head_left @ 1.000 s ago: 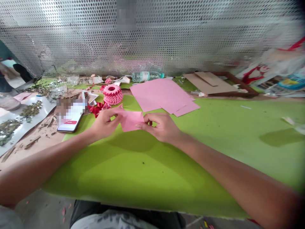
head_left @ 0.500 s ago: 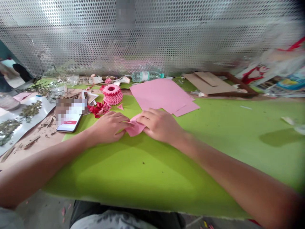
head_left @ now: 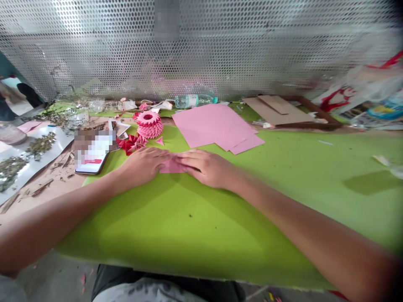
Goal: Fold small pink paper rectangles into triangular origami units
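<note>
A small folded pink paper (head_left: 171, 167) lies on the green table top, between my two hands. My left hand (head_left: 145, 165) has its fingers over the paper's far left part, with the thumb at its left edge. From the other side my right hand (head_left: 209, 167) reaches over the paper's right part, fingers long and thumb bent in at the edge. Both hands hold the paper against the table, and their fingertips cover its far edge. Just beyond are a ring-shaped stack of pink folded paper (head_left: 149, 124), red and pink folded pieces (head_left: 132, 144) and one small pink triangle (head_left: 160, 141).
Large pink sheets (head_left: 214, 123) lie beyond my right hand. A phone (head_left: 91, 165) is at the left, near dried plant bits (head_left: 39, 144). A plastic bottle (head_left: 195, 100) lies at the back by the perforated metal panel (head_left: 201, 54). Brown cardboard (head_left: 277, 111) lies at the back right.
The pink paper, lifted and slanted before, now lies flatter with a straight near edge. My hands have come closer together and lower, fingers stretched over it.
</note>
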{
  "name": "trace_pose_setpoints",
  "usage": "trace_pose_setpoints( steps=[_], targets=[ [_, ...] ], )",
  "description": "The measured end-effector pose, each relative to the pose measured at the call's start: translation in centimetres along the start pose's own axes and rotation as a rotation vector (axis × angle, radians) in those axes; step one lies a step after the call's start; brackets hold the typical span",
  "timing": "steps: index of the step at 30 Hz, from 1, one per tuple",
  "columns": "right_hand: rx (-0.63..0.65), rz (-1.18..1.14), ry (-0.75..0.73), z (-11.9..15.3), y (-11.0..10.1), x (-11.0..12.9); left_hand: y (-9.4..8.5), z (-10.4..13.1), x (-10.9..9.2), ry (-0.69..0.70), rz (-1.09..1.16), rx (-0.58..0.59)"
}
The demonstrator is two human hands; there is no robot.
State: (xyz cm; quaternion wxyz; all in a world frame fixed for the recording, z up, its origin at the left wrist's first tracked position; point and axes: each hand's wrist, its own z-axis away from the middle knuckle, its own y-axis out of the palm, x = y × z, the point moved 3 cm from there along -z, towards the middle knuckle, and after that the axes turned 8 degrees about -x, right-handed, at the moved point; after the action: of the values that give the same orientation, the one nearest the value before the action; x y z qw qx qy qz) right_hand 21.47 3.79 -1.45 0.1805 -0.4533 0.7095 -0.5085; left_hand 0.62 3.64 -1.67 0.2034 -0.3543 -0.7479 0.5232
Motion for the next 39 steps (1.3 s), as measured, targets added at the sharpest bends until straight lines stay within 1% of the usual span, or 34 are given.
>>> trace_pose_setpoints(
  steps=[4,12,17,19,22,25,27,29,32,34,37,39],
  targets=[
    [0.013,-0.029,0.036,0.1,0.3,-0.3,0.5,-0.1,0.6,0.033,-0.014,0.01],
    [0.018,-0.106,0.139,0.1,0.5,-0.9,0.0,-0.4,-0.3,0.008,0.069,0.054],
    [0.035,-0.103,0.164,0.1,0.5,-0.5,0.0,-0.3,-0.4,-0.015,0.054,0.07],
    [0.025,-0.101,0.197,0.0,0.7,-0.1,0.0,-0.4,-0.8,-0.043,0.04,0.05],
    [0.005,-0.085,0.246,-0.2,1.0,0.6,0.1,-0.6,-1.7,-0.13,0.0,0.015],
    [0.005,-0.059,0.257,-0.4,1.4,1.0,0.1,-0.6,-2.2,-0.178,-0.053,0.016],
    [0.01,-0.059,0.264,-0.4,1.4,1.0,0.0,-0.3,-2.0,-0.177,-0.06,0.025],
    [0.014,-0.061,0.275,-0.1,1.2,0.6,-0.2,0.1,-1.3,-0.175,-0.056,0.033],
    [0.01,-0.054,0.312,0.4,0.5,-0.4,-0.6,0.6,-0.1,-0.191,-0.064,0.055],
    [0.025,-0.065,0.344,0.8,0.2,-1.1,-0.8,0.7,0.4,-0.212,-0.074,0.069],
    [0.017,-0.103,0.349,0.9,0.1,-1.9,-0.8,0.6,0.5,-0.247,-0.091,0.073],
    [-0.032,-0.117,0.342,0.9,0.2,-2.1,-0.8,0.5,0.3,-0.242,-0.091,0.083]
  ],
)
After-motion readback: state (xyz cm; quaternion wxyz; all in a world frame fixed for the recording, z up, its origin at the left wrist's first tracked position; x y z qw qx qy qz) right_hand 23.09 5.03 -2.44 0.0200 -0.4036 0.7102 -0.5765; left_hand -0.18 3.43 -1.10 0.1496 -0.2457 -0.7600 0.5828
